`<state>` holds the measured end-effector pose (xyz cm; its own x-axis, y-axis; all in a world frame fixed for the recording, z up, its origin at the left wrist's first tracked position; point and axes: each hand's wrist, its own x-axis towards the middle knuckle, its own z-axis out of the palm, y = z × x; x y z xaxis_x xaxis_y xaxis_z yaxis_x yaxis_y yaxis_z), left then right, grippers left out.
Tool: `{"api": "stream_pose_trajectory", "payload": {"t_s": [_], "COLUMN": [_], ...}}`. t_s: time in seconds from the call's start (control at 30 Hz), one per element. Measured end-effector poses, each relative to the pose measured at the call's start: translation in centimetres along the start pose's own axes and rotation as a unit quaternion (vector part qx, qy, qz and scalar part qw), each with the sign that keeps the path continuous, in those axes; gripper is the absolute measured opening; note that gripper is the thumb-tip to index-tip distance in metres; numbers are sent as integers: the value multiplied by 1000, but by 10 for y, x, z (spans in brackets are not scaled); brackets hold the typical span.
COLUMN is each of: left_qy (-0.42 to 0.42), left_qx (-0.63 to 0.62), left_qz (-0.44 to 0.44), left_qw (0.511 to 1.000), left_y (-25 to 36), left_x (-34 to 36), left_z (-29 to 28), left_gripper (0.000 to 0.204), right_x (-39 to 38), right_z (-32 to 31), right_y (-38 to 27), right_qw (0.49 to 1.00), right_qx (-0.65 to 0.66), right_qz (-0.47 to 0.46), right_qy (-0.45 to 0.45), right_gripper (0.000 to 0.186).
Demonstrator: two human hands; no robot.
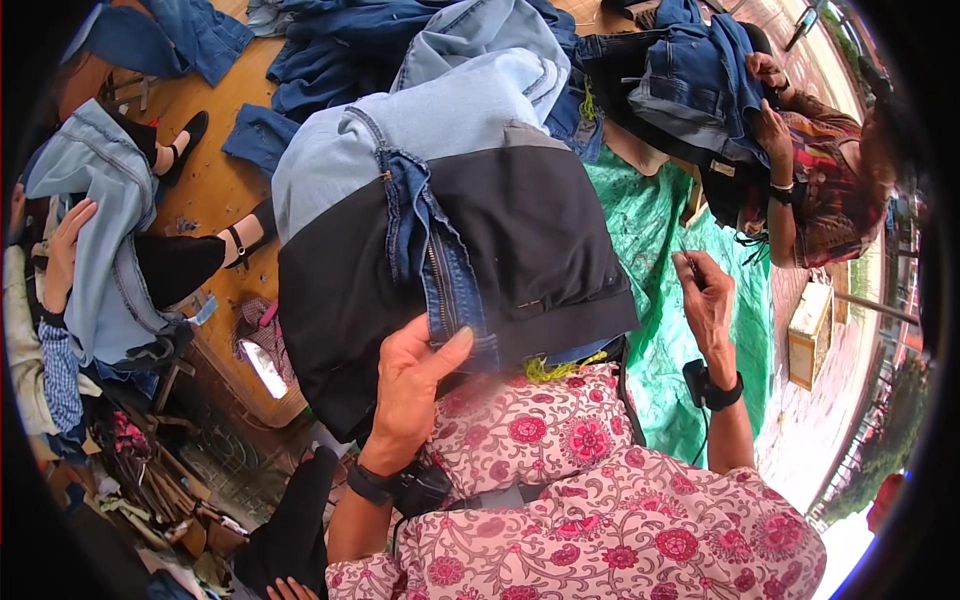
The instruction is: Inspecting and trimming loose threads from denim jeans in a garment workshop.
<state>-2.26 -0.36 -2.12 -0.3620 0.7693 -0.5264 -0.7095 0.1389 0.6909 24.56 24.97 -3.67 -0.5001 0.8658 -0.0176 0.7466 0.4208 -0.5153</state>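
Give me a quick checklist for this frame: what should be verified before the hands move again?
1. Left hand has a grip on the zip strip: ok, thumb on its lower end.
2. Right hand on the strip: not ok, it is raised to the right, over the green sheet.
3. Anything pinched in the right fingertips: cannot tell, too small.
4. Strip lying over the black cloth: ok.
5. Yellow threads apart from the left hand: ok.
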Motion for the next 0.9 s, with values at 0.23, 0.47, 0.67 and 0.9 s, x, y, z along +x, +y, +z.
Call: {"api": "stream_pose_trajectory", "payload": {"t_s": [0.23,0.47,0.67,0.9], "left_qy": [-3,-13,-27,-35], "left_qx": [-17,-14,-57,-107], "left_qz": [-21,-55,-71,-51], "left_qw": [1000,998,995,992], "left_y": [-4,4,2,-2], "left_x": [-4,-9,-3,-2], "left_z": [0,7,17,19], "left_gripper": [19,17,16,16], "right_x": [-22,-32,-42,-44], "right_z": [14,31,35,41], "right_y": [-102,-129,-122,-120], "right_qw": [965,898,922,932], "right_qx": [236,307,190,185], "right_qz": [-8,-151,-214,-199], "right_qy": [-116,-278,-259,-241], "right_gripper": [13,26,28,31]}}
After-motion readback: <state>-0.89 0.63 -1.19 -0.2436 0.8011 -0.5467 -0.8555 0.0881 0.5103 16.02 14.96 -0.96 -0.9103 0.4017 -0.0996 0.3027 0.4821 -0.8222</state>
